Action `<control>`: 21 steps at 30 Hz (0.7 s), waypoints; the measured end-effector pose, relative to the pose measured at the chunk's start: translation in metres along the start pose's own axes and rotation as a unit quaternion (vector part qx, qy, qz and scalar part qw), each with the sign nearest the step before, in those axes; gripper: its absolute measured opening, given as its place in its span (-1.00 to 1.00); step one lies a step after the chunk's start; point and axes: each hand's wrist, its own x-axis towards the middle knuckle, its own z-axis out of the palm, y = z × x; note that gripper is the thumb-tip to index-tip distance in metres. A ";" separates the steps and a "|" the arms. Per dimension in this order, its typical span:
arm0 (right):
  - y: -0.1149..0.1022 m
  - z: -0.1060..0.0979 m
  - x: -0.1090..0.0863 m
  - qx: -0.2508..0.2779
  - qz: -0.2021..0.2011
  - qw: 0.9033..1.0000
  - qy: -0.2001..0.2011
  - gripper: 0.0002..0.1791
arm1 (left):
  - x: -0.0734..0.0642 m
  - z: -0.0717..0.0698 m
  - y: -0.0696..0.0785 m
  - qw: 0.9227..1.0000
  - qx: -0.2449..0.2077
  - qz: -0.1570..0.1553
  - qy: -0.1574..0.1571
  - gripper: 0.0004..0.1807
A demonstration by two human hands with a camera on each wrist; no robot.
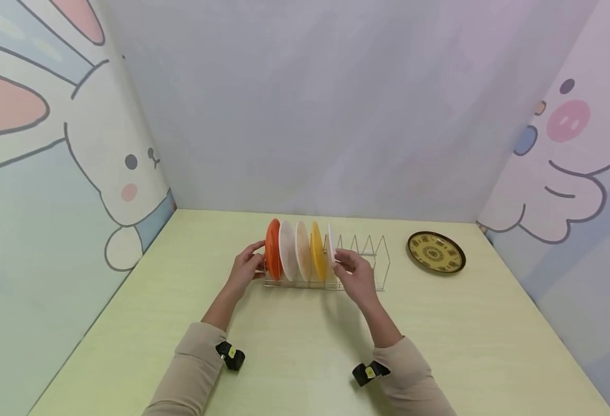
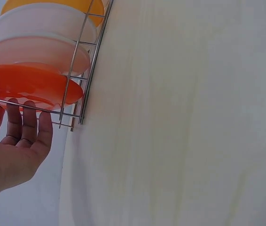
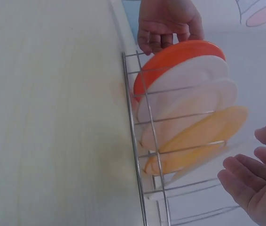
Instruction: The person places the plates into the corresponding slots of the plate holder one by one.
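Observation:
Upright in a wire dish rack stands a row of plates: an orange plate, a white plate, a cream plate, a yellow plate and, rightmost, another white plate. My left hand grips the rack's left end beside the orange plate; in the left wrist view its fingers curl at the end wire. My right hand holds the rightmost white plate by its edge, between thumb and fingers. Part of that plate is hidden behind the yellow one in the right wrist view.
A brown-rimmed patterned yellow plate lies flat on the pale table, right of the rack. Slots of the rack right of the plates hold nothing. Printed cloth walls stand behind and at both sides.

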 end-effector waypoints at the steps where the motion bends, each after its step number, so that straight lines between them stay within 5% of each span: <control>1: -0.001 -0.005 -0.001 -0.003 0.000 1.000 -0.007 -0.64 | 0.000 0.000 0.000 1.000 -0.002 -0.001 0.001 -0.52; 11: 0.000 -0.063 -0.007 -0.067 -0.035 0.994 -0.085 -0.48 | 0.007 0.002 -0.011 1.000 -0.019 -0.002 0.002 -0.53; 16: 0.019 -0.081 -0.003 -0.094 -0.061 0.989 -0.096 -0.46 | 0.019 -0.005 -0.031 1.000 -0.027 -0.010 0.013 -0.54; 21: 0.025 -0.100 0.001 -0.120 -0.073 0.985 -0.098 -0.49 | 0.020 -0.006 -0.036 1.000 -0.017 0.001 0.017 -0.55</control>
